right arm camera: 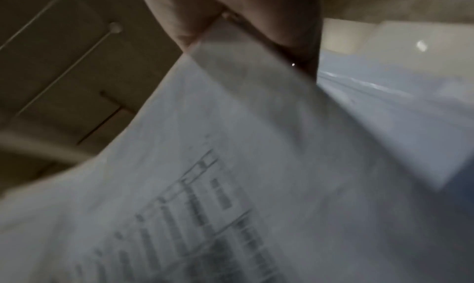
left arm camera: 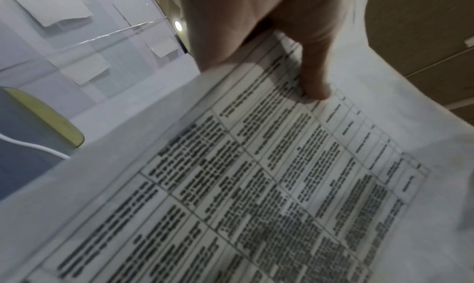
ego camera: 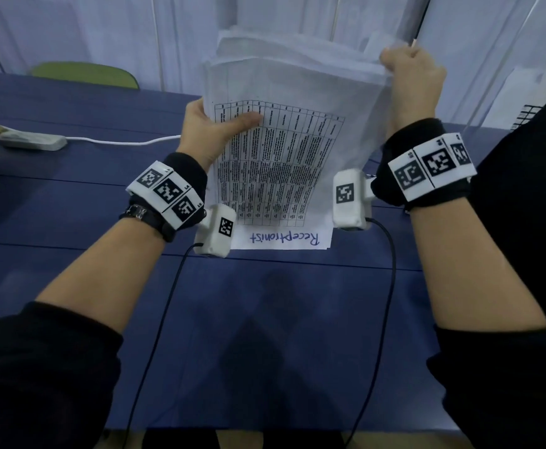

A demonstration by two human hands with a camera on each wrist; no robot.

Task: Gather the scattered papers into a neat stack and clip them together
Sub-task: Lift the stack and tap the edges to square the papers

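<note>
A stack of white papers (ego camera: 284,150) stands nearly upright over the blue table (ego camera: 265,319), its front sheet printed with a dense table and handwritten "Receptionist" at the bottom. The top edges are uneven and fan out. My left hand (ego camera: 213,128) grips the stack's left edge, thumb (left arm camera: 315,80) lying across the printed sheet (left arm camera: 256,176). My right hand (ego camera: 411,79) pinches the upper right corner of the papers (right arm camera: 256,125), fingers curled round it. No clip shows in any view.
A white power strip (ego camera: 31,140) with its cable (ego camera: 125,142) lies at the table's left back. A green chair back (ego camera: 87,74) stands behind the table. White curtains hang along the far side. Wrist camera cables trail toward the near edge.
</note>
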